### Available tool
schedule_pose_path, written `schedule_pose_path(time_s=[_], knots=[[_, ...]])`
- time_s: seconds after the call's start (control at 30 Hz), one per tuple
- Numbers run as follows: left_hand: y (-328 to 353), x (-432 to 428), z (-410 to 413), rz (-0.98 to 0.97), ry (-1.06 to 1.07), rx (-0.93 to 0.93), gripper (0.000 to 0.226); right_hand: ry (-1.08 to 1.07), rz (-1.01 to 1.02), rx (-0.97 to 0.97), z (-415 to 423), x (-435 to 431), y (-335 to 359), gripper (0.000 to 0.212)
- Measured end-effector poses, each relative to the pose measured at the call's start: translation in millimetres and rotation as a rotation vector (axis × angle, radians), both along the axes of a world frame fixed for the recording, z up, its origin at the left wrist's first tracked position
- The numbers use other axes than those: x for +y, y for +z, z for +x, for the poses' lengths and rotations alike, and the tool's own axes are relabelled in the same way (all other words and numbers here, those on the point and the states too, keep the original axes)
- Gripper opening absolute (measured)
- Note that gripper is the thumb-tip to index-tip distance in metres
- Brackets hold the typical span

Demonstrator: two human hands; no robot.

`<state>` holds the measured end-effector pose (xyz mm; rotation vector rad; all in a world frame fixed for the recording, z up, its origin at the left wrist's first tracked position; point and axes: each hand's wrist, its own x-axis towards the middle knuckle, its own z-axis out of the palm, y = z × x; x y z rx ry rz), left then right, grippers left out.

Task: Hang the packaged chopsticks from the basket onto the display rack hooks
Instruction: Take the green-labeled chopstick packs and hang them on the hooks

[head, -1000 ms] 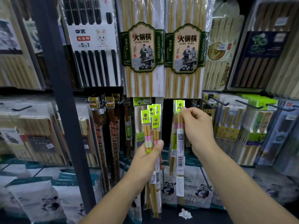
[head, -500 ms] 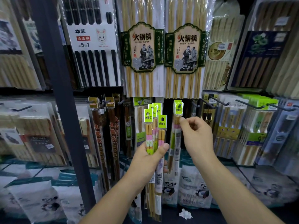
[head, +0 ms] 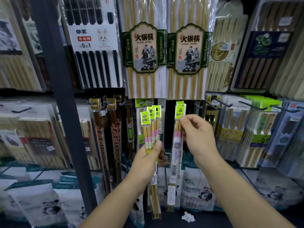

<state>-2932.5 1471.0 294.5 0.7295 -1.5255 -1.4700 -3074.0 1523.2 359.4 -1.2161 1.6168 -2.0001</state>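
**Sleeved chopsticks, hanging in progress**

Right hand (head: pixel 199 137) pinches one packet (head: pixel 177 142) just below its green header card (head: pixel 180 111), level with the display rack's (head: pixel 62 112) middle row. This is likely to thread a hook, which is hidden. Left hand (head: pixel 148 160) clasps the spare packets (head: pixel 150 129) upright, ready. Each clear sleeve holds bamboo sticks. Basket unseen.

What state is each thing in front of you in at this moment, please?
left hand, grips the bunch.
bunch, upright, fanned out, not yet hung.
right hand, pinches the pack at its green header.
pack, hanging straight down at the rack; hook hidden, so I cannot tell whether it is hung.
big packs, hanging above.
paper scrap, crumpled, lying below.
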Motion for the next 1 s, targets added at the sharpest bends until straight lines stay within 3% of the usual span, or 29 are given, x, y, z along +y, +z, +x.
schedule_pose_path(time_s=[0.43,0.57,0.7,0.8,1.0], knots=[[0.0,-0.5,3.4,0.011,-0.086,-0.006,0.029,-0.075,0.023,-0.017,-15.9,-14.7,9.6,0.029],[-0.3,-1.6,4.3,0.031,-0.093,-0.005,0.009,-0.089,0.059,-0.006,-19.3,-16.0,4.0,0.03],[-2.7,-2.3,4.3,-0.017,-0.104,0.033,0.017,-0.178,0.051,0.049,-20.8,-12.6,-3.3,0.028],[-2.7,-1.4,3.1,-0.01,-0.103,0.08,0.011,-0.251,0.034,0.095,-16.2,-6.0,-9.8,0.025],[0.8,5.2,-1.4,-0.014,-0.164,0.135,0.013,-0.017,0.015,0.084,7.5,2.2,-14.1,0.015]])
